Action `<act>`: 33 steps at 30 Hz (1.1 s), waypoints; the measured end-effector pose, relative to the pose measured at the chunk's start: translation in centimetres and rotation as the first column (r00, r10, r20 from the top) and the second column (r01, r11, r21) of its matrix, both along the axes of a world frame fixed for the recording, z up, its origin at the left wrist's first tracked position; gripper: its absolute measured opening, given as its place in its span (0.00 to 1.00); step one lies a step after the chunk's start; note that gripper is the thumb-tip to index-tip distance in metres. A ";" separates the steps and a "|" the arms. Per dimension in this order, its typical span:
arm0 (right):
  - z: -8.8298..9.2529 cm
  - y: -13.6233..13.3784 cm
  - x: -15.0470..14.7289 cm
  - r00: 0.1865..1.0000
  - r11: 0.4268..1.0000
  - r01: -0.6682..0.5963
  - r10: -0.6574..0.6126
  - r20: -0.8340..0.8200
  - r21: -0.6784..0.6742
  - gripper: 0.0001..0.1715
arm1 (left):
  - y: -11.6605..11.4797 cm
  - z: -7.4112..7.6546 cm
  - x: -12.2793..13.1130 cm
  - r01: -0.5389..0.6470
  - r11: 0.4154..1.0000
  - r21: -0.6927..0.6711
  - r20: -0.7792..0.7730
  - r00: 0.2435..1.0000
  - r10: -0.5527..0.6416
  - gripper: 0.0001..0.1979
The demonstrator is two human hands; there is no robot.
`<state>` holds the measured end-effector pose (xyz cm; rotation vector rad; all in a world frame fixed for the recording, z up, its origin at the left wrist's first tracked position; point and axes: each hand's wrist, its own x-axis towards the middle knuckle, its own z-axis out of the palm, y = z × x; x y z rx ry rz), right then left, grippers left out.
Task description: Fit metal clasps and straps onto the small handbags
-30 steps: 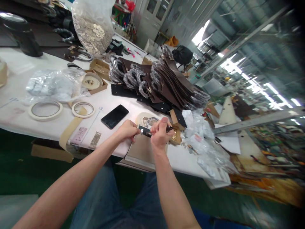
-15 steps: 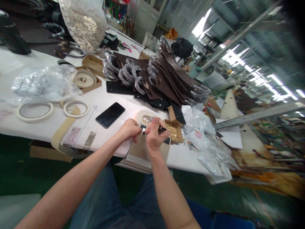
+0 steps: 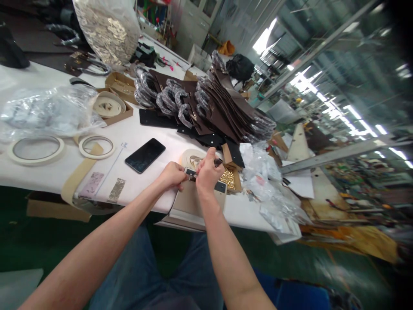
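Observation:
At the front edge of the table lies a beige panel (image 3: 187, 199) with a dark strip along its far end. My left hand (image 3: 174, 175) is closed, thumb and fingers pinched on a small shiny metal piece (image 3: 192, 176) at the panel's far left corner. Fingers partly cover that piece, so its shape is unclear. My right hand (image 3: 209, 173) wraps around a screwdriver with a dark handle (image 3: 218, 162), its tip pointing left toward the pinched fingers. Just beyond the hands sits a roll of tape (image 3: 190, 157). Right of them, a cardboard box holds small gold studs (image 3: 228, 178).
A black phone (image 3: 145, 155) lies left of my hands. Farther left are tape rolls (image 3: 35, 162) and a plastic bag (image 3: 48, 112). Stacked brown bag pieces with wrapped handles (image 3: 206, 103) fill the back. Crumpled clear plastic (image 3: 267, 185) lies at right.
The view has shifted slightly to the right. My right hand has turned a little around the tool and covers more of the metal piece; the left hand keeps its pinch.

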<state>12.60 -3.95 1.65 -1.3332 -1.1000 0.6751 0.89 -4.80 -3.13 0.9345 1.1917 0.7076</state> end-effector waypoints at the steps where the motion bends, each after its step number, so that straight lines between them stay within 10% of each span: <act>1: 0.2 0.4 0.5 0.998 1.000 0.023 -0.022 -0.065 0.016 0.42 | -0.1 0.0 -0.1 -0.001 1.000 -0.004 -0.003 1.000 0.001 0.14; 5: 1.1 0.6 5.2 0.982 0.998 -0.004 -0.008 -0.187 -0.065 0.43 | -0.3 0.1 -0.6 0.025 0.999 -0.032 0.000 1.000 -0.025 0.11; 8: 1.2 0.1 10.2 0.990 0.969 0.017 0.018 0.140 -0.245 0.35 | -0.4 0.4 -1.2 0.056 0.998 -0.032 0.044 0.998 -0.055 0.07; 12: 0.5 0.6 14.1 0.612 0.933 0.182 0.139 0.779 -0.309 0.20 | -0.7 0.7 -2.1 0.120 0.993 -0.015 0.090 0.989 -0.118 0.09; 16: 0.2 3.1 13.9 0.389 0.889 0.167 0.338 0.857 -0.427 0.18 | -1.5 0.7 -2.9 0.159 0.987 -0.021 0.080 0.984 -0.157 0.10; 33: 0.0 4.5 16.0 0.463 0.866 -0.033 0.455 0.761 -0.498 0.43 | -5.3 1.7 -5.8 0.040 0.996 -0.082 -0.028 0.999 -0.043 0.12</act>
